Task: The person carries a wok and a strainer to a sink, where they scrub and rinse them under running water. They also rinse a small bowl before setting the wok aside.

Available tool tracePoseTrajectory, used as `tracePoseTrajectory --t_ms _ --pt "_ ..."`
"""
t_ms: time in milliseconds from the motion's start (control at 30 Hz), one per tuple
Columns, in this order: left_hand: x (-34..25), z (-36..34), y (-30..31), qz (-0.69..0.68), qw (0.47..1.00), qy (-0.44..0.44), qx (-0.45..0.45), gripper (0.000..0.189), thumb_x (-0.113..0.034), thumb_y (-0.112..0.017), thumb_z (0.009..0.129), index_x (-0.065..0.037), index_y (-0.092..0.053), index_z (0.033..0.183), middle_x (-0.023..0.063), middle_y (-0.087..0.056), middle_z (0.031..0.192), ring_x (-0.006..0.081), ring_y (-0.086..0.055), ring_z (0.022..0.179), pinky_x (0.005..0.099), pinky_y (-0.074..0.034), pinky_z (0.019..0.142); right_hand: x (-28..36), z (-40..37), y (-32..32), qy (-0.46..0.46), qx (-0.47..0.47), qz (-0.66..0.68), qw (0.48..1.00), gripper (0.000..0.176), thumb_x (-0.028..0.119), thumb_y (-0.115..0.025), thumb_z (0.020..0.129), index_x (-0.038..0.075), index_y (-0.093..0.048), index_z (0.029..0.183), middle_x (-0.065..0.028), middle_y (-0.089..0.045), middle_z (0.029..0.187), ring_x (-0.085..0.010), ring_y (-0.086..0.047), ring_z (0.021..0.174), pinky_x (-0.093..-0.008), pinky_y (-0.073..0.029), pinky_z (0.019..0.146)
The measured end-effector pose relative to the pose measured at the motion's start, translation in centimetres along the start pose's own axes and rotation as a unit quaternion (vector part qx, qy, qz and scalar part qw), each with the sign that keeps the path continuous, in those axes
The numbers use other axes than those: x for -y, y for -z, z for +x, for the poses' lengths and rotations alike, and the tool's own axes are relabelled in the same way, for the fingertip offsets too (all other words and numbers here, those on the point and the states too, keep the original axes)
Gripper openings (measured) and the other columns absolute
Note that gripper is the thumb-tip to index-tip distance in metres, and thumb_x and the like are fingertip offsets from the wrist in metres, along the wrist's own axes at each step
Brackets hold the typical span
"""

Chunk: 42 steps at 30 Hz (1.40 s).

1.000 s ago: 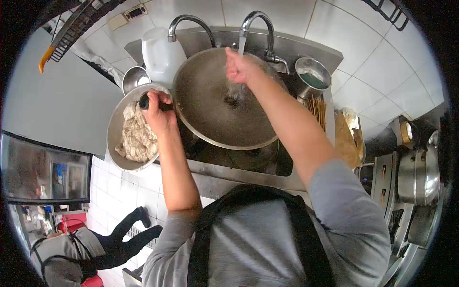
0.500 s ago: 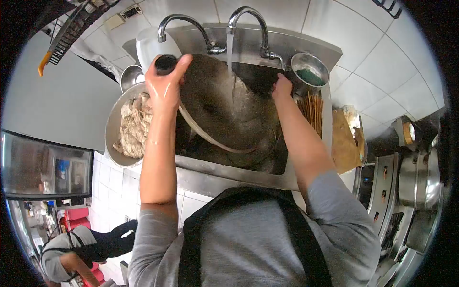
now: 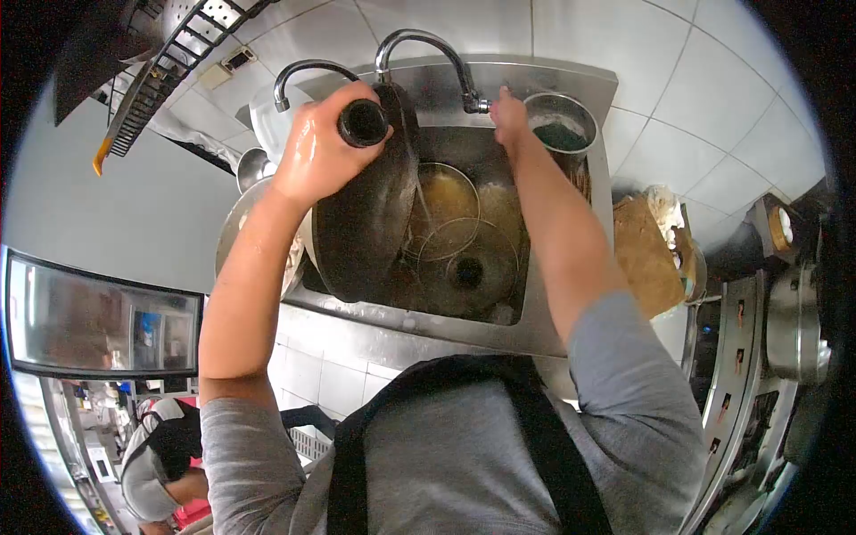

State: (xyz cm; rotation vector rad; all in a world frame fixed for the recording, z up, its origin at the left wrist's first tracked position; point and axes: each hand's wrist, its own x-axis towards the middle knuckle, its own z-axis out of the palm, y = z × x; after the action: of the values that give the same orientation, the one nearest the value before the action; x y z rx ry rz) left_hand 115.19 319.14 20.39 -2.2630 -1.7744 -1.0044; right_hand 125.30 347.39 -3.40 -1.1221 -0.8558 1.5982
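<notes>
My left hand (image 3: 325, 147) is wrapped round the black handle (image 3: 363, 123) of a dark wok (image 3: 366, 218). The wok is steeply tilted over the left part of the sink, and a thin stream of water runs off its right edge. My right hand (image 3: 510, 123) is closed at the base of the right-hand tap (image 3: 446, 49), covering its lever. Below, in the steel sink (image 3: 428, 321), cloudy water covers round items, among them a wire-rimmed strainer (image 3: 450, 201).
A metal pot with a green scouring pad (image 3: 560, 135) stands at the sink's right corner. Left of the wok is a partly hidden large bowl (image 3: 234, 227). A brown board (image 3: 646, 259) lies to the right. A co-worker (image 3: 160, 464) bends at lower left.
My left hand has raised and tipped the wok leftward, uncovering the sink's contents. My right hand has moved up onto the tap lever. The stream from the spout no longer shows.
</notes>
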Motion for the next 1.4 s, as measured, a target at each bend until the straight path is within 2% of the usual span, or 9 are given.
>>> tracePoseTrajectory --t_ms 300,333,433,500,767,867,1100,1233,1400 --pt "-1.2 0.1 -1.3 0.012 0.988 -0.037 0.151 0.028 -0.010 -0.071 0.067 -0.003 -0.054 0.089 0.0146 -0.059 0.080 0.0259 -0.057 0.071 0.0309 -0.045 0.070 -3.4 -11.0 7.4 0.187 0.492 -0.272 0.805 0.028 0.022 -0.055 0.081 0.004 -0.058 0.103 -0.0087 -0.064 0.095 -0.0219 -0.061 0.086 -0.0366 -0.048 0.077" --pt "-1.3 0.1 -1.6 0.016 0.986 -0.088 0.138 0.031 -0.012 -0.070 0.068 -0.003 -0.055 0.093 0.0168 -0.061 0.085 0.0286 -0.059 0.078 0.0326 -0.046 0.074 -0.6 -18.4 6.5 0.155 0.397 -0.646 0.633 0.037 0.025 -0.060 0.077 0.009 -0.057 0.110 -0.0108 -0.061 0.102 -0.0238 -0.059 0.092 -0.0381 -0.046 0.082" --pt "-2.3 0.0 -1.8 0.038 0.977 -0.113 0.178 0.037 -0.011 -0.070 0.066 -0.002 -0.056 0.099 0.0188 -0.062 0.093 0.0328 -0.060 0.089 0.0352 -0.047 0.079 -4.9 -22.4 7.6 0.169 0.376 -0.658 0.630 0.058 0.046 -0.060 0.076 0.013 -0.048 0.123 -0.0136 -0.054 0.117 -0.0297 -0.051 0.107 -0.0392 -0.041 0.088" --pt "-1.8 0.0 -2.1 0.040 0.973 -0.159 0.166 0.034 -0.007 -0.069 0.066 -0.001 -0.057 0.097 0.0196 -0.062 0.087 0.0282 -0.062 0.084 0.0329 -0.047 0.077 -3.1 -27.3 8.1 0.101 0.383 -0.340 0.853 0.053 0.047 -0.052 0.081 0.012 -0.050 0.120 -0.0145 -0.057 0.110 -0.0309 -0.054 0.102 -0.0430 -0.041 0.087" --pt "-5.2 0.8 -2.0 0.005 0.941 -0.184 0.283 0.026 0.000 -0.066 0.067 0.004 -0.052 0.088 0.0196 -0.055 0.073 0.0258 -0.054 0.066 0.0313 -0.044 0.067 0.9 -38.2 12.1 0.356 -0.006 -0.731 0.582 0.031 0.033 -0.062 0.073 0.011 -0.061 0.095 -0.0104 -0.059 0.088 -0.0339 -0.054 0.083 -0.0435 -0.042 0.074" --pt "-9.0 1.3 -1.1 0.012 0.942 -0.226 0.248 0.029 0.000 -0.066 0.066 0.005 -0.052 0.091 0.0197 -0.056 0.073 0.0242 -0.056 0.068 0.0314 -0.044 0.067 3.2 -40.0 17.0 0.345 -0.047 -0.413 0.842 0.025 0.032 -0.064 0.074 0.007 -0.058 0.070 -0.0120 -0.058 0.072 -0.0283 -0.057 0.068 -0.0421 -0.043 0.060" --pt "-22.2 6.4 1.0 0.056 0.937 -0.318 0.135 0.049 0.000 -0.068 0.066 0.003 -0.048 0.111 0.0113 -0.056 0.088 0.0249 -0.054 0.088 0.0311 -0.040 0.087 6.4 -53.9 39.3 0.334 -0.294 -0.249 0.860 0.029 0.032 -0.063 0.079 0.005 -0.056 0.068 -0.0023 -0.051 0.057 -0.0108 -0.049 0.054 -0.0282 -0.041 0.051" --pt "-34.7 10.4 -0.3 0.003 0.972 -0.203 0.120 0.048 -0.004 -0.066 0.072 -0.002 -0.046 0.116 0.0039 -0.051 0.071 0.0078 -0.041 0.044 0.0238 -0.035 0.039 2.6 -65.5 50.9 0.176 -0.453 -0.069 0.871 0.027 0.030 -0.059 0.082 0.006 -0.054 0.070 0.0002 -0.051 0.063 -0.0083 -0.043 0.047 -0.0234 -0.040 0.042" --pt "-46.6 15.1 -6.6 -0.108 0.956 -0.230 0.150 0.026 -0.028 -0.066 0.076 -0.006 -0.052 0.080 -0.0014 -0.044 0.055 0.0076 -0.041 0.043 0.0220 -0.033 0.042 -18.5 -75.1 62.3 -0.006 -0.496 -0.243 0.834 0.015 0.014 -0.049 0.084 0.001 -0.057 0.086 -0.0054 -0.056 0.060 -0.0131 -0.051 0.048 -0.0273 -0.041 0.044"
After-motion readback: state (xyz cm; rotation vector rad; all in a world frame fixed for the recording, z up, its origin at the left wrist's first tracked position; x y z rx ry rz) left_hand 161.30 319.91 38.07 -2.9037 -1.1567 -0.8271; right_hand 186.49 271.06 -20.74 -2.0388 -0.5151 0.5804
